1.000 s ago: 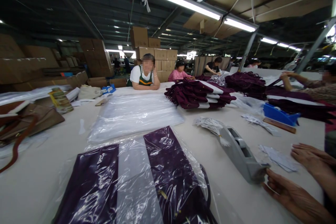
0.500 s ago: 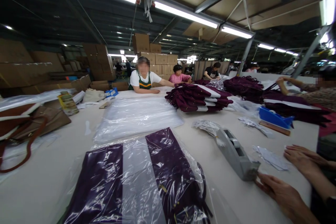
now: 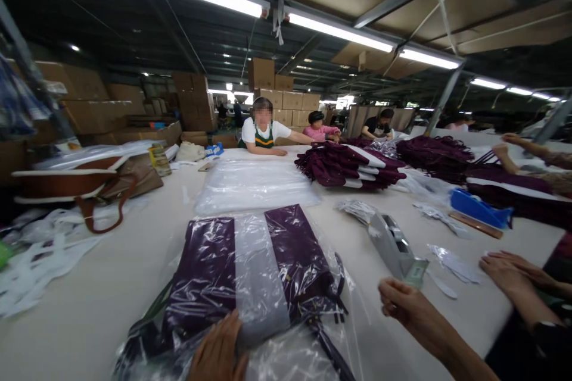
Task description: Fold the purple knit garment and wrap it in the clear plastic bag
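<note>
A folded purple bag (image 3: 208, 274) with a pale band (image 3: 259, 286) across it lies inside a clear plastic bag (image 3: 286, 357) in front of me. My left hand (image 3: 218, 345) rests flat on the plastic near its lower edge, fingers stretched out. Dark straps show through the plastic at the lower right. My right hand (image 3: 402, 300) is raised beside the front end of a grey tape dispenser (image 3: 395, 244), thumb and fingers pinched together. Whatever is in that pinch is too small to make out.
Stacked clear plastic bags (image 3: 254, 184) lie beyond, beside piled purple bags (image 3: 348, 164). Paper tags (image 3: 453, 262), a blue dispenser (image 3: 480, 208) and another person's hands (image 3: 513, 271) are at right. A brown handbag (image 3: 134, 178) lies left. A co-worker (image 3: 263, 131) leans over the far side.
My left hand has come into view and onto the plastic. My right hand has moved left from the grey dispenser's front end, fingers pinched. The view has turned left.
</note>
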